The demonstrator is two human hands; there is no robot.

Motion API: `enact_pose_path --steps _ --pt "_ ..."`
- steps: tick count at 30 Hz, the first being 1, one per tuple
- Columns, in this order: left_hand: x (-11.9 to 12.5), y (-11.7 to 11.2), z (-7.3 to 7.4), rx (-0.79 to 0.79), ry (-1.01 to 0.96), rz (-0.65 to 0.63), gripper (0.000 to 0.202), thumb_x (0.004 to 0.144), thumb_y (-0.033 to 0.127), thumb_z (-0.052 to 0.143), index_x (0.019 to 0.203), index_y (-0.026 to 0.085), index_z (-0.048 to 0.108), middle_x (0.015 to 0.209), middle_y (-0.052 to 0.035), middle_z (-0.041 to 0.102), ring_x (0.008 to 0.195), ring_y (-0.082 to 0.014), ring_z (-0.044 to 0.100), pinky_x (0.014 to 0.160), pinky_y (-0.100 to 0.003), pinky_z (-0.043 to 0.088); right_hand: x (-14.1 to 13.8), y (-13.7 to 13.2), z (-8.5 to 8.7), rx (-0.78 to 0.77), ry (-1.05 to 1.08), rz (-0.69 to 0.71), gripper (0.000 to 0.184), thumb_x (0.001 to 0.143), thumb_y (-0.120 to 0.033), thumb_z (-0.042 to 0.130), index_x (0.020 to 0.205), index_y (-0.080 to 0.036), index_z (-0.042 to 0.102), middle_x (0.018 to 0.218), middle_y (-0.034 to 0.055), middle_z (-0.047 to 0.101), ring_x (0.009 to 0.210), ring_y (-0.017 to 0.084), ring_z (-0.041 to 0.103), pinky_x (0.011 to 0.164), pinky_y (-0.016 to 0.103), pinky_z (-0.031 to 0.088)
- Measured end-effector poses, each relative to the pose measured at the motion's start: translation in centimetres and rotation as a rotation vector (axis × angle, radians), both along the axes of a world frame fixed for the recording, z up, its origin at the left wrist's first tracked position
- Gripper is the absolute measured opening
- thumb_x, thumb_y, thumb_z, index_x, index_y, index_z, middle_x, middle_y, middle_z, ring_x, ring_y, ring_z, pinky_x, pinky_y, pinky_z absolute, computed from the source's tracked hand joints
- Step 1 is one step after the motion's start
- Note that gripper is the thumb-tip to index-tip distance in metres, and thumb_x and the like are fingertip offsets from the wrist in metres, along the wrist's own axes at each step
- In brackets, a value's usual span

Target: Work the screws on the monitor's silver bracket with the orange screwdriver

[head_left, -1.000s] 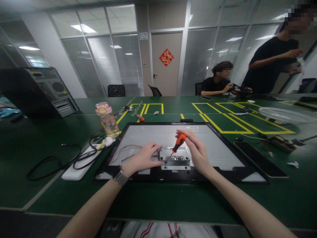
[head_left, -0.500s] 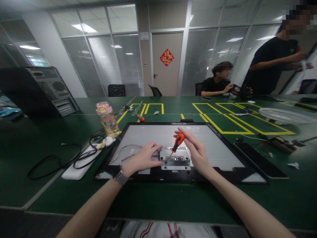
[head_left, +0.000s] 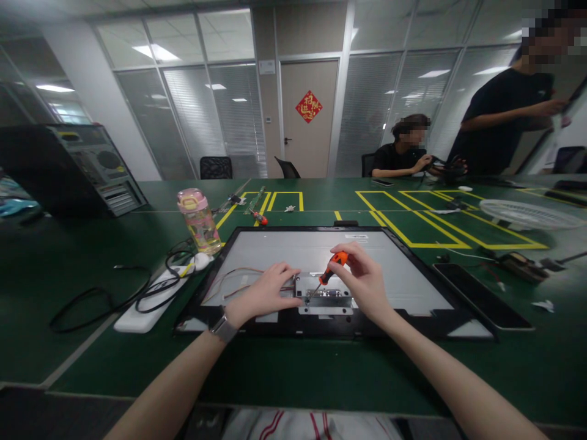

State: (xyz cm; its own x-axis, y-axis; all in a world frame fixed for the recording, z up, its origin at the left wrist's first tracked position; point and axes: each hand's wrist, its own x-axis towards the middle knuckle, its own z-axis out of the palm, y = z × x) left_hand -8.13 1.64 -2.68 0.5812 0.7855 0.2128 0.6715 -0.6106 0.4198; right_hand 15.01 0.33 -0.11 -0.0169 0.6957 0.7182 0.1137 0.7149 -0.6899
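An orange and black screwdriver (head_left: 334,267) is held at its handle by the curled fingers and thumb of my right hand (head_left: 365,282). It leans to the right, its shaft running down to the left end of a silver metal bracket (head_left: 326,308). My left hand (head_left: 263,292) lies at the bracket's left end, thumb and fingers stretched apart and touching its edge. The bracket sits along the near side of a flat display panel (head_left: 398,269) with a black frame and a grey back. Thin wires (head_left: 233,272) run left from the bracket, partly behind my left hand.
Left of the panel are a white power strip (head_left: 142,311), a black cable (head_left: 82,305) and a pink-lidded bottle (head_left: 202,223). A black phone-like slab (head_left: 481,296) lies right. Beyond are a small red screwdriver (head_left: 260,218), a computer case (head_left: 92,168) and two people.
My right hand has closed its fingers around the screwdriver handle, which was leaning against the extended fingers. The handle tilts further right. My left hand stays in place.
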Motion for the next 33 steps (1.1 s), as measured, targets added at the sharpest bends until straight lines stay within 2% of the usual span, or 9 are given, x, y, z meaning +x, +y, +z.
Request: enact_pose_path --steps 3,7,10,16,19,23,26,30,33 --pt "0.01 -0.03 0.01 0.001 0.008 -0.002 0.060 0.081 0.045 0.068 0.134 0.025 0.049 0.116 -0.0075 0.052 0.107 -0.0246 0.053 0.095 -0.037 0.044 0.04 -0.41 0.28 -0.027 -0.032 0.011 0.019 0.087 -0.027 0.063 0.105 -0.027 0.067 0.088 0.0024 0.060 0.080 0.018 0.059 0.073 0.035 0.051" --pt "-0.01 -0.07 0.01 0.008 0.021 -0.004 0.059 0.082 0.046 0.067 0.134 0.024 0.049 0.118 -0.0082 0.052 0.108 -0.0247 0.052 0.096 -0.038 0.044 0.24 -0.84 0.53 -0.086 -0.034 0.114 0.031 0.093 -0.026 0.054 0.123 -0.030 0.060 0.103 0.0048 0.067 0.094 0.020 0.064 0.086 0.041 0.052" --pt "-0.04 -0.08 0.06 0.006 0.029 -0.001 0.059 0.083 0.048 0.066 0.134 0.024 0.049 0.118 -0.0082 0.052 0.109 -0.0250 0.052 0.096 -0.037 0.044 0.31 -0.85 0.46 -0.083 -0.020 0.154 0.026 0.095 -0.026 0.050 0.117 -0.029 0.063 0.103 0.0050 0.068 0.098 0.022 0.064 0.088 0.043 0.051" --pt "-0.13 0.08 -0.16 -0.001 0.020 -0.006 0.060 0.083 0.049 0.065 0.136 0.026 0.047 0.118 -0.0073 0.052 0.109 -0.0244 0.053 0.096 -0.037 0.044 0.07 -0.46 0.34 0.017 -0.013 -0.012 0.013 0.088 -0.027 0.061 0.098 -0.028 0.070 0.092 0.0040 0.059 0.087 0.021 0.059 0.078 0.041 0.050" --pt "-0.20 0.23 -0.44 0.010 0.011 -0.011 0.060 0.083 0.048 0.066 0.135 0.025 0.048 0.118 -0.0076 0.052 0.109 -0.0246 0.052 0.097 -0.037 0.044 0.07 -0.52 0.53 0.014 -0.030 -0.019 0.019 0.090 -0.025 0.058 0.106 -0.028 0.069 0.094 0.0040 0.061 0.087 0.020 0.059 0.080 0.040 0.049" --pt "-0.19 0.27 -0.52 0.019 0.017 -0.005 0.060 0.081 0.045 0.069 0.135 0.026 0.048 0.118 -0.0072 0.052 0.109 -0.0245 0.052 0.097 -0.037 0.044 0.20 -0.78 0.67 -0.023 -0.037 0.054 0.028 0.095 -0.024 0.050 0.119 -0.028 0.064 0.102 0.0054 0.065 0.095 0.021 0.062 0.083 0.039 0.050" --pt "-0.08 0.13 -0.29 0.003 0.027 0.005 0.061 0.081 0.045 0.068 0.135 0.025 0.048 0.118 -0.0075 0.052 0.109 -0.0247 0.052 0.097 -0.037 0.044 0.18 -0.67 0.44 -0.017 -0.033 0.079 0.024 0.095 -0.024 0.051 0.113 -0.030 0.066 0.103 0.0048 0.063 0.097 0.021 0.061 0.084 0.039 0.049" --pt "0.02 -0.02 -0.06 -0.003 0.027 0.008 0.060 0.081 0.045 0.068 0.134 0.024 0.049 0.118 -0.0076 0.052 0.108 -0.0246 0.053 0.096 -0.036 0.044 0.03 -0.31 -0.06 0.036 -0.029 -0.005 0.016 0.089 -0.024 0.061 0.103 -0.030 0.068 0.097 0.0034 0.059 0.092 0.020 0.059 0.081 0.039 0.049" --pt "-0.02 -0.03 -0.06 -0.002 0.025 0.001 0.060 0.082 0.046 0.067 0.135 0.025 0.048 0.117 -0.0070 0.052 0.108 -0.0239 0.052 0.096 -0.036 0.044 -0.03 -0.36 -0.13 0.030 -0.039 -0.017 0.023 0.092 -0.024 0.058 0.112 -0.031 0.066 0.098 0.0039 0.062 0.092 0.021 0.061 0.083 0.041 0.050"
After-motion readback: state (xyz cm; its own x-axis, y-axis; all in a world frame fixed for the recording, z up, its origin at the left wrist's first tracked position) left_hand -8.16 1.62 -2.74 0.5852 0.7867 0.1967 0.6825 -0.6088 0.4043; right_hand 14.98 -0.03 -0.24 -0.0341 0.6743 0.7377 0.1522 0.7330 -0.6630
